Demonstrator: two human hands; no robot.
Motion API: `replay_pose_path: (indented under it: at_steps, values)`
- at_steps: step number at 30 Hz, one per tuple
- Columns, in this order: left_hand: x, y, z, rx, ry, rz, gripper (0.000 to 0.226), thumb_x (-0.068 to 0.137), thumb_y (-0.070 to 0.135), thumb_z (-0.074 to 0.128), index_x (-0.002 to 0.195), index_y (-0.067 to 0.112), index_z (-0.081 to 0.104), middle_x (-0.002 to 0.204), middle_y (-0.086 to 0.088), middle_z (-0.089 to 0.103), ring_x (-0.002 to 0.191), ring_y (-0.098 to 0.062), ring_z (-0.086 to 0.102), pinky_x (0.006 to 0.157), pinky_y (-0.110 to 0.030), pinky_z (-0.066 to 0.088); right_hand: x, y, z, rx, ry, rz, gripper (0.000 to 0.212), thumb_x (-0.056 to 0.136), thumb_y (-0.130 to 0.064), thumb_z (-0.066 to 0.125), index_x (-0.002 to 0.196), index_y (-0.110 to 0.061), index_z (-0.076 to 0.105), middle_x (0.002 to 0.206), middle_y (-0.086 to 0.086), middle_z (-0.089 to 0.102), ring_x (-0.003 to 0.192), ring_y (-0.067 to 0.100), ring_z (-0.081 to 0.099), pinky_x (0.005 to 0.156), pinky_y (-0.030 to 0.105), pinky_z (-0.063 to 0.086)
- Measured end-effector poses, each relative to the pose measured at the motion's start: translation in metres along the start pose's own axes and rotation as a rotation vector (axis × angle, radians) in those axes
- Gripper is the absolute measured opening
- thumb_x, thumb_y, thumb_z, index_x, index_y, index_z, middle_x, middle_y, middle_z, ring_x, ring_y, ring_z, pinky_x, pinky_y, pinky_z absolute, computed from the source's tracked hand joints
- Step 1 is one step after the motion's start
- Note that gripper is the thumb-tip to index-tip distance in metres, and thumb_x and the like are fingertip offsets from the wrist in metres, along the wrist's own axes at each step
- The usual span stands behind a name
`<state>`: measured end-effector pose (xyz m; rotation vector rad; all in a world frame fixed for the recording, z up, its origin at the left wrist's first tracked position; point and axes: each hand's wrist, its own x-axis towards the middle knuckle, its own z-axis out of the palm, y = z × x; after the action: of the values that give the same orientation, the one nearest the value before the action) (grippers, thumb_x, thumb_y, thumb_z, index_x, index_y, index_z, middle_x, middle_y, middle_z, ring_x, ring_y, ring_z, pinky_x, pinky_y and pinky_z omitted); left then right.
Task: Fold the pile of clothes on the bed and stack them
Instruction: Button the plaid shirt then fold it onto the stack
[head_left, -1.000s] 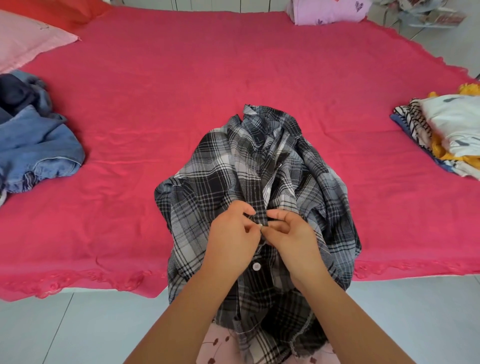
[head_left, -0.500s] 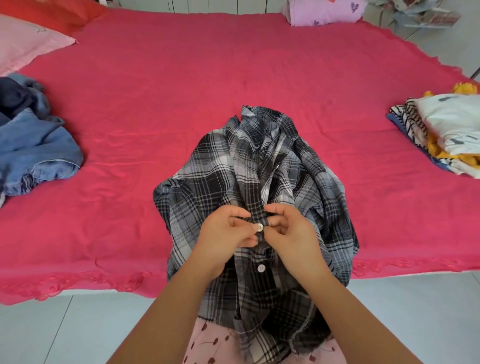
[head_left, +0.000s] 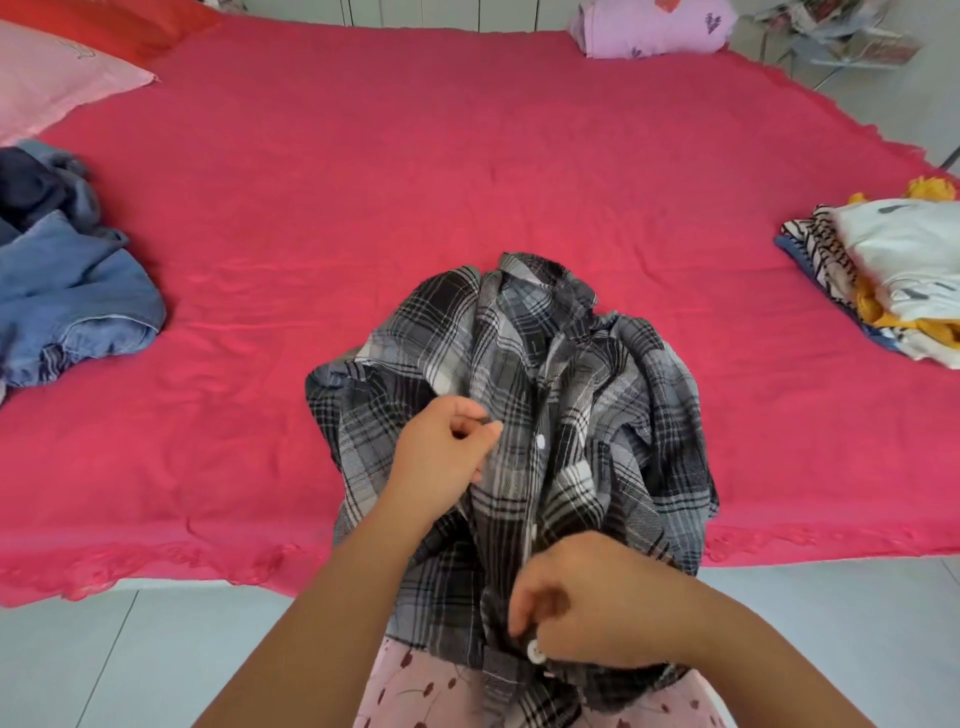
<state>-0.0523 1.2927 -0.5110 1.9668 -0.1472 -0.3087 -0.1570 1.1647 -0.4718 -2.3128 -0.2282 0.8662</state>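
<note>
At lower centre, the shirt (head_left: 519, 374) lies bunched over the near edge of the bed (head_left: 467, 156), its hem hanging off. The right hand (head_left: 597, 608) pinches the lower front beside a white button (head_left: 535, 650). The left hand (head_left: 441, 457) is curled against the shirt; whether it grasps cloth I cannot tell. A folded stack (head_left: 904, 270) sits at the right edge, jeans (head_left: 78, 312) at the left.

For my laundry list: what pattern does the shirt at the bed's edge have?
The shirt is grey, black and white plaid, best seen in the head view.

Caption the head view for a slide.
Plaid shirt on the red bed: right hand pinches a low button, left hand curled against the cloth.
</note>
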Motion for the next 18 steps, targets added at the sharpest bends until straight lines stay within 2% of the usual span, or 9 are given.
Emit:
replay_pose_path:
  at_steps: [2, 4, 6, 8, 9, 11, 13, 16, 18]
  values:
    - [0.004, -0.008, 0.008, 0.154, -0.025, 0.034, 0.023, 0.088, 0.028, 0.062, 0.107, 0.018, 0.056, 0.095, 0.006, 0.057, 0.081, -0.012, 0.058, 0.078, -0.027, 0.051, -0.001, 0.002, -0.007, -0.179, -0.047, -0.031, 0.022, 0.082, -0.023, 0.058, 0.099, -0.025, 0.071, 0.084, -0.014, 0.070, 0.069, -0.005, 0.057, 0.066, 0.005, 0.042]
    - [0.009, -0.013, 0.017, 0.316, -0.045, 0.053, 0.030, 0.085, 0.030, 0.064, 0.111, 0.016, 0.057, 0.103, 0.005, 0.055, 0.091, -0.010, 0.052, 0.083, -0.021, 0.040, 0.004, 0.007, -0.017, -0.215, 0.062, -0.037, 0.018, 0.086, -0.026, 0.056, 0.094, -0.023, 0.072, 0.087, -0.011, 0.070, 0.078, 0.000, 0.059, 0.077, 0.012, 0.043]
    - [0.013, -0.015, 0.024, 0.372, -0.042, 0.063, 0.032, 0.081, 0.027, 0.066, 0.110, 0.016, 0.058, 0.109, 0.000, 0.056, 0.092, -0.011, 0.052, 0.080, -0.019, 0.037, 0.016, 0.012, -0.029, -0.049, 0.341, 0.046, 0.016, 0.087, -0.021, 0.056, 0.083, -0.029, 0.069, 0.075, -0.012, 0.065, 0.078, 0.004, 0.061, 0.080, 0.018, 0.045]
    - [0.014, -0.014, 0.029, 0.388, -0.051, 0.059, 0.036, 0.079, 0.026, 0.065, 0.113, 0.016, 0.057, 0.113, -0.002, 0.056, 0.095, -0.012, 0.053, 0.079, -0.020, 0.038, 0.036, 0.019, -0.038, 0.050, 0.648, 0.151, 0.018, 0.088, -0.015, 0.055, 0.095, -0.028, 0.066, 0.084, -0.009, 0.066, 0.086, 0.010, 0.062, 0.082, 0.020, 0.045]
    - [0.013, -0.013, 0.031, 0.408, -0.068, 0.058, 0.039, 0.080, 0.026, 0.065, 0.117, 0.016, 0.056, 0.114, -0.002, 0.054, 0.097, -0.013, 0.053, 0.080, -0.020, 0.039, 0.045, 0.021, -0.042, 0.039, 0.723, 0.197, 0.022, 0.089, -0.014, 0.054, 0.107, -0.023, 0.063, 0.094, -0.005, 0.067, 0.091, 0.012, 0.061, 0.082, 0.020, 0.044]
    - [0.010, -0.012, 0.035, 0.464, -0.097, 0.056, 0.047, 0.081, 0.028, 0.066, 0.124, 0.016, 0.051, 0.119, -0.003, 0.052, 0.102, -0.015, 0.054, 0.085, -0.024, 0.043, 0.062, 0.025, -0.045, -0.015, 0.716, 0.255, 0.035, 0.091, -0.014, 0.053, 0.125, -0.016, 0.054, 0.107, 0.000, 0.065, 0.100, 0.016, 0.060, 0.083, 0.023, 0.044]
    - [0.008, -0.010, 0.038, 0.497, -0.107, 0.050, 0.051, 0.080, 0.028, 0.067, 0.127, 0.016, 0.048, 0.122, -0.004, 0.049, 0.104, -0.019, 0.053, 0.088, -0.030, 0.046, 0.076, 0.030, -0.044, -0.025, 0.666, 0.287, 0.037, 0.091, -0.016, 0.056, 0.128, -0.014, 0.052, 0.112, 0.003, 0.064, 0.105, 0.019, 0.059, 0.084, 0.025, 0.045]
    - [0.008, -0.009, 0.038, 0.568, -0.175, 0.054, 0.048, 0.079, 0.025, 0.066, 0.121, 0.013, 0.047, 0.114, -0.005, 0.052, 0.099, -0.022, 0.054, 0.081, -0.034, 0.048, 0.085, 0.039, -0.039, -0.014, 0.677, 0.320, 0.024, 0.088, -0.019, 0.062, 0.111, -0.013, 0.060, 0.104, 0.004, 0.064, 0.100, 0.021, 0.060, 0.081, 0.028, 0.046]
    - [0.008, -0.010, 0.037, 0.620, -0.211, 0.066, 0.038, 0.079, 0.021, 0.064, 0.114, 0.012, 0.050, 0.104, -0.005, 0.058, 0.094, -0.022, 0.056, 0.079, -0.037, 0.049, 0.087, 0.045, -0.035, -0.018, 0.692, 0.319, 0.010, 0.086, -0.021, 0.064, 0.094, -0.015, 0.061, 0.090, 0.000, 0.063, 0.090, 0.018, 0.060, 0.074, 0.028, 0.047]
